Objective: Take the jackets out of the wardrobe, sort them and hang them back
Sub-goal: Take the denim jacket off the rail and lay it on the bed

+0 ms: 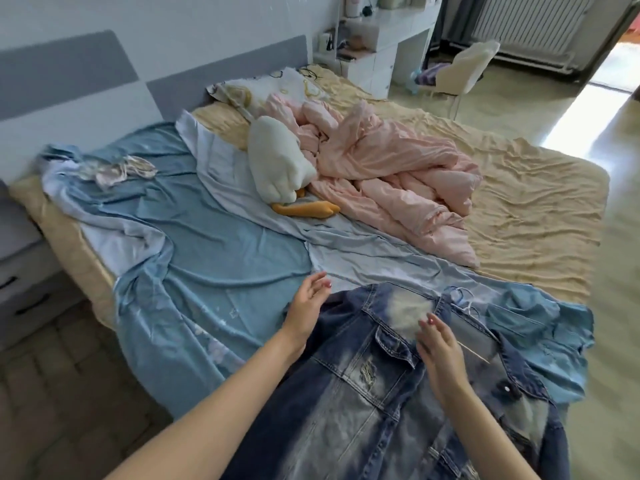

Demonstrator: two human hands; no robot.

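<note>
A faded blue denim jacket lies spread front-up on the near edge of the bed, its collar toward the far side. My left hand hovers just past the jacket's left shoulder, fingers apart and holding nothing. Over the jacket's chest, near the collar, is my right hand, fingers loosely spread, with a thin light stick showing just beside it; whether the hand holds it I cannot tell. No wardrobe is in view.
The bed carries a blue sheet, a crumpled pink quilt and a white plush toy. A grey drawer unit stands at left. A white desk and chair stand beyond the bed.
</note>
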